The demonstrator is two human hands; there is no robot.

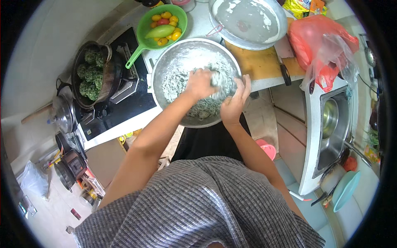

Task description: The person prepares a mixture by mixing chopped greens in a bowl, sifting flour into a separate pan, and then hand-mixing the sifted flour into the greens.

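Note:
A large metal mixing bowl [156,79] stands at the counter's front edge, holding a crumbly, floury green-and-white dough mixture [203,108]. Inside it, my left hand [201,82] is down in the mixture; its fingers are partly hidden and blurred, so whether they grip any of it is unclear. My right hand [237,102] is at the bowl's right rim, fingers raised along the edge and whitened with flour. The thumb points towards the mixture.
A green colander [141,34] of tomatoes stands behind the bowl, near a floury metal basin [280,24]. A knife [284,73] lies on a wooden cutting board [257,65]. At left, a pot [107,83] of green clumps sits by the stove [124,111]; at right is a sink [322,155].

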